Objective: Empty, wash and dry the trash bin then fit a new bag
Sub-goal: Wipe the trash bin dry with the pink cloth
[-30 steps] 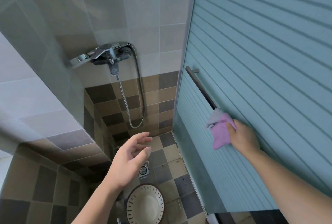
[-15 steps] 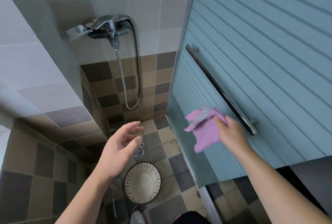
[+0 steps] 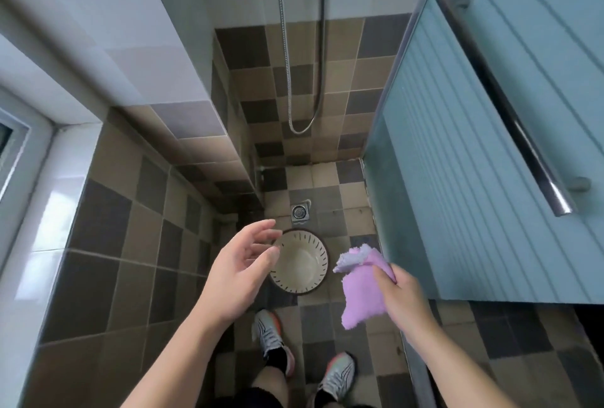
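Observation:
A round cream trash bin [image 3: 302,265] with slotted sides and a dark rim stands upright on the tiled shower floor, seen from above, with nothing inside. My left hand [image 3: 238,272] hovers above its left side, fingers relaxed and spread, holding nothing. My right hand [image 3: 403,298] grips a pink cloth [image 3: 361,290] to the right of the bin, well above the floor. The cloth hangs down from my fingers, with a pale lilac corner at its top.
A floor drain [image 3: 299,211] lies just behind the bin. A frosted glass shower door [image 3: 457,178] with a metal bar handle [image 3: 503,103] stands on the right. A shower hose [image 3: 304,64] hangs on the far wall. My feet in sneakers [image 3: 273,339] stand near the bin.
My right hand pulled the pink cloth away from the door's bar and lowered it beside the bin. The view tipped down toward the floor, and my left hand came over the bin.

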